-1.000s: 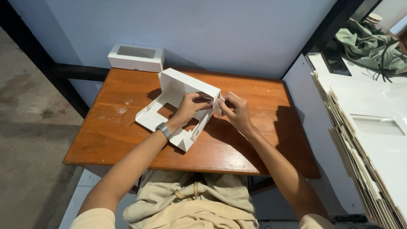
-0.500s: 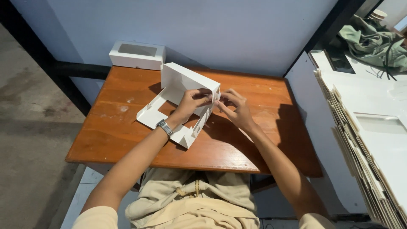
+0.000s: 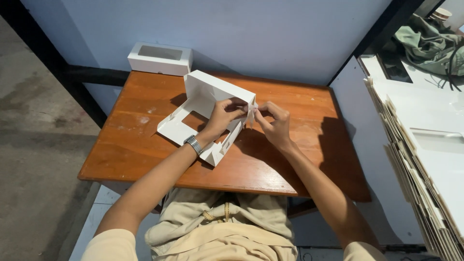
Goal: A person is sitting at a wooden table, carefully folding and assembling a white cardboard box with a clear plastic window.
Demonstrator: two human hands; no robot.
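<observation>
A white cardboard box blank (image 3: 205,99), half folded, lies in the middle of the wooden table (image 3: 135,150). Its back wall stands upright and its flat lid panel, which has a cut-out window, lies toward the left. My left hand (image 3: 223,117), with a metal watch on the wrist, grips the box's right corner from inside. My right hand (image 3: 275,123) pinches the small flap at that same corner from the outside. Both hands meet at the box's right edge.
A finished white box with a clear window (image 3: 159,58) sits at the table's back left corner against the blue wall. A tall stack of flat cardboard blanks (image 3: 425,159) stands to the right of the table. Green cloth (image 3: 425,43) lies at the far right.
The hands stay at the box's right corner. My fingers have shifted slightly on the flap, and the view has drifted a little.
</observation>
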